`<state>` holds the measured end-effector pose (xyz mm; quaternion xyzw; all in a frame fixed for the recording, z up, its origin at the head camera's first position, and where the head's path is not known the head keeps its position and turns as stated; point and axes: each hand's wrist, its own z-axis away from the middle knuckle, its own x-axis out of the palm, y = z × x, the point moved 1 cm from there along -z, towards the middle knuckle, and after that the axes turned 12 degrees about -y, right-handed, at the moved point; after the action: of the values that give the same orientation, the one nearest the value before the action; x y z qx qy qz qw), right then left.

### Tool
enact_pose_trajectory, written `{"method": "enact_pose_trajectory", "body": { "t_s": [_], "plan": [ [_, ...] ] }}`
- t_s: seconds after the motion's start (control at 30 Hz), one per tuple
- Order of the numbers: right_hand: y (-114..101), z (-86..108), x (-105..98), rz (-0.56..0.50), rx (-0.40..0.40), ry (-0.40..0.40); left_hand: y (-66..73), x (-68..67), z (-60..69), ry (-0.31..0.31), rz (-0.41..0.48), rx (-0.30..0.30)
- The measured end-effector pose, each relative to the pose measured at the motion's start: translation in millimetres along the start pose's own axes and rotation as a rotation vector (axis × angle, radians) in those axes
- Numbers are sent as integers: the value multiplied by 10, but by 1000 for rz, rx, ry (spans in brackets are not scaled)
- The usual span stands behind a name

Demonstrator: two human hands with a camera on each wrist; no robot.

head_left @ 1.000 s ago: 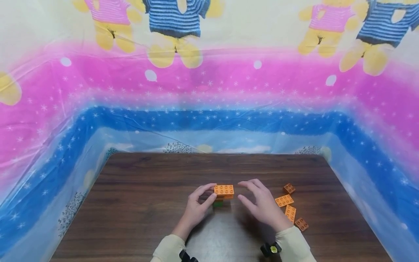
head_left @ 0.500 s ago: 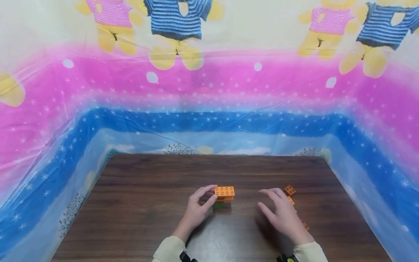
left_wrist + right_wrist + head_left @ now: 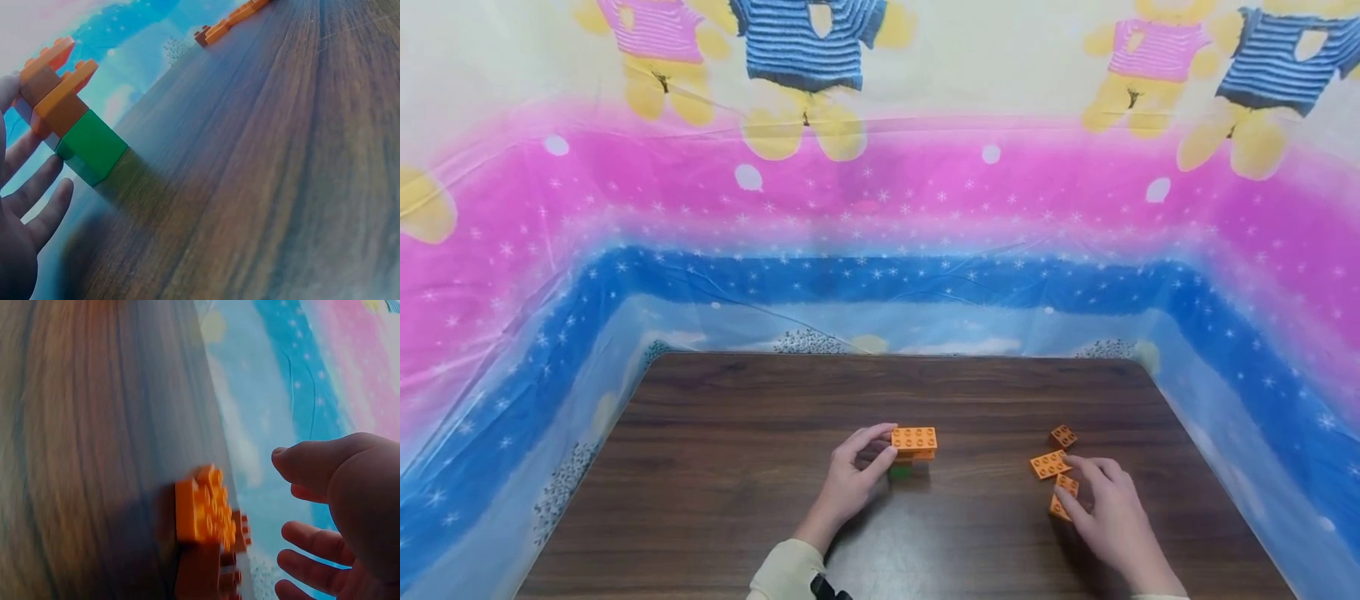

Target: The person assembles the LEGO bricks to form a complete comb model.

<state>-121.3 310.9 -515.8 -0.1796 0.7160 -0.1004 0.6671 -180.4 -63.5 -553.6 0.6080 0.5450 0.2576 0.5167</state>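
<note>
1. Brick stack (image 3: 913, 439) on the counter (image 3: 737, 433), orange above green.
2. Left-hand grip (image 3: 847, 479) pinches the stack's left end.
3. Right-hand grip (image 3: 1111, 512) at loose orange bricks (image 3: 1048, 465), right of the stack.
4. Patterned cloth (image 3: 925, 200) behind the stack.

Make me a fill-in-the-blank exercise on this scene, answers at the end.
1. The left hand grips a stack whose bottom block is ____.
2. The stack's top block shows two rows of ____ studs.
3. In the head view, the loose blocks near the right hand lie to the ____ of the stack.
4. The pink band behind the table sits above a ____ one.

Missing words: green; four; right; blue.
</note>
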Motion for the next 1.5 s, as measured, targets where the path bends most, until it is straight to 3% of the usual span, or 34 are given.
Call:
{"method": "enact_pose_trajectory", "body": {
  "t_s": [0.5,0.87,1.2,1.5],
  "plan": [
    [455,129,-24,14,162,-222,-4,0,-3,-12,4,-41],
    [531,132,42,12,168,-269,-13,6,-4,-7,15,-39],
    [549,125,59,12,117,-316,-19,5,6,-5,6,-41],
    [541,137,65,48,155,-309,-13,0,-2,-8,28,-33]
  ]
}}
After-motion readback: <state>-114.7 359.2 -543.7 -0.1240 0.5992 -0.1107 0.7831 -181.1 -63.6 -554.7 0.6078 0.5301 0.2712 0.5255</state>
